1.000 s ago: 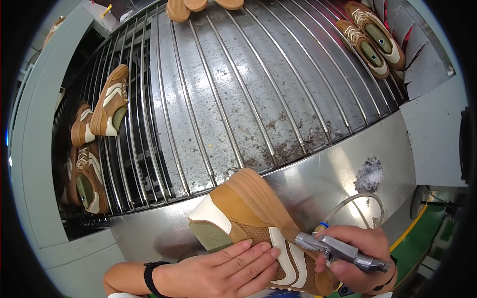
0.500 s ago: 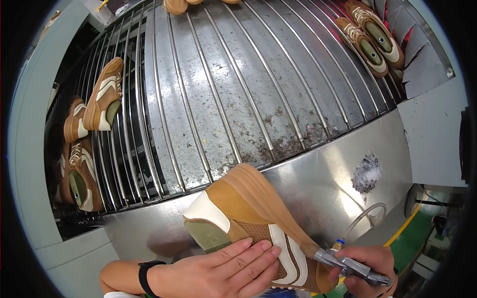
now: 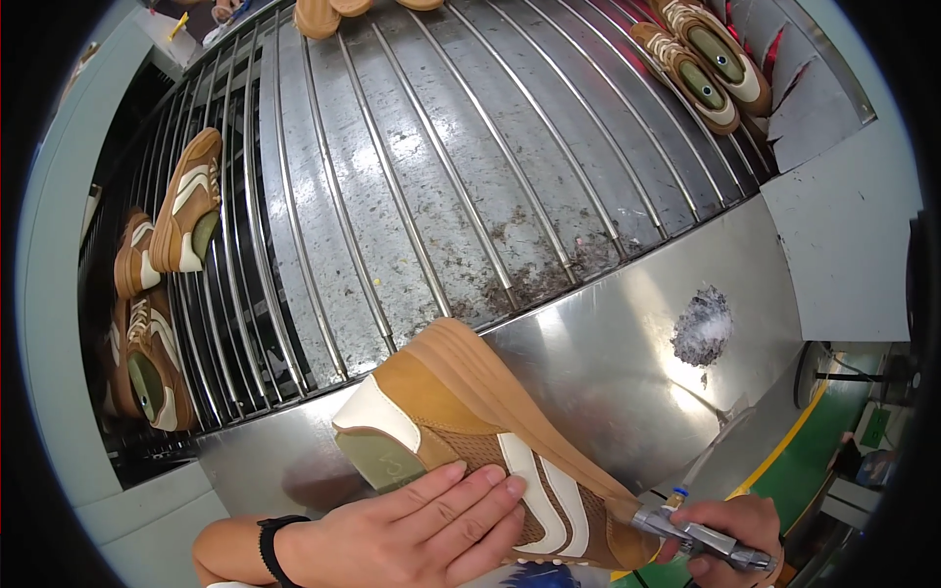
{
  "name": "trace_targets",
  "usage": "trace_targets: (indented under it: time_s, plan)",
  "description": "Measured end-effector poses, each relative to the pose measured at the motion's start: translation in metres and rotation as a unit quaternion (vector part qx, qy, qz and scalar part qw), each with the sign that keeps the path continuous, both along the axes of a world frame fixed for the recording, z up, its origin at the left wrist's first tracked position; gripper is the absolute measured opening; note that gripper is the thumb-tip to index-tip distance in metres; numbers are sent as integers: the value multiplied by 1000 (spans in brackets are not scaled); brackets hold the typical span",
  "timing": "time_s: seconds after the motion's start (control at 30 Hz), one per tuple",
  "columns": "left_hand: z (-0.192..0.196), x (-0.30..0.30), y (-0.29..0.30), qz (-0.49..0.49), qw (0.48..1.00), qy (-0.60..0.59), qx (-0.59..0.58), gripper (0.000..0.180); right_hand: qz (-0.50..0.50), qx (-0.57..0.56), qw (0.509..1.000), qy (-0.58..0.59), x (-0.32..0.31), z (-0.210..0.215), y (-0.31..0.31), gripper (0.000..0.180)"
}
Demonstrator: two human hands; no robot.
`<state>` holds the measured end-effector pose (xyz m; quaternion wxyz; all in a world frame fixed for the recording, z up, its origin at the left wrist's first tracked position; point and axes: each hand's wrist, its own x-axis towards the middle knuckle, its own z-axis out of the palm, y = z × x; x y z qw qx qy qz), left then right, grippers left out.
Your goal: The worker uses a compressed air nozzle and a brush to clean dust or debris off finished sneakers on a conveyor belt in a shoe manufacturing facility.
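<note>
A tan, brown and white sneaker (image 3: 470, 402) lies tilted on its side in front of me, its sole edge facing up and right. Olive-green material fills its opening at the heel. My left hand (image 3: 441, 519) lies over the shoe's side, its fingers straight and pressed together, holding it; the thumb is hidden. In my right hand (image 3: 735, 529) is a silver hose-fed applicator gun (image 3: 686, 531) with a blue-ringed fitting. Its pale-brown tip meets the sole edge near the toe.
Beyond the steel ledge (image 3: 627, 333) runs a rack of metal rollers (image 3: 421, 157). Similar sneakers stand at the left (image 3: 186, 206) and far right (image 3: 701, 73), with more soles at the far edge. A rough grey-white patch (image 3: 703, 328) marks the ledge.
The applicator tip has slid a little along the sole edge toward the toe. The view has shifted, so the shoe and rack appear further left.
</note>
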<state>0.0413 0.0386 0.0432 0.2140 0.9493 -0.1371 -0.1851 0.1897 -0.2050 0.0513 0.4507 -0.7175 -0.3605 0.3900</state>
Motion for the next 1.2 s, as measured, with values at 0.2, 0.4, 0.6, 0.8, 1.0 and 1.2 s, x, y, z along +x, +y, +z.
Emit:
trace_targets:
  time_s: [0.2,0.4,0.6,0.8,1.0,1.2]
  plan:
    - [-5,-10,-6,-61,972,-185,135,17,-35,13,999,37,-1,3,-20,39]
    - [2,-1,-10,-59,977,-159,130,21,-220,84,931,279,2,-36,-49,59]
    - [35,18,-27,154,980,119,40,39,-309,130,939,75,55,-88,-55,45]
    - [11,-38,-38,298,950,70,-58,69,-349,121,918,144,70,-88,-55,44]
    - [3,-40,-34,284,956,68,-38,73,-135,-3,921,365,117,-62,-18,40]
    - [-10,-39,-21,259,961,36,-85,85,42,-45,914,400,142,-75,46,36]
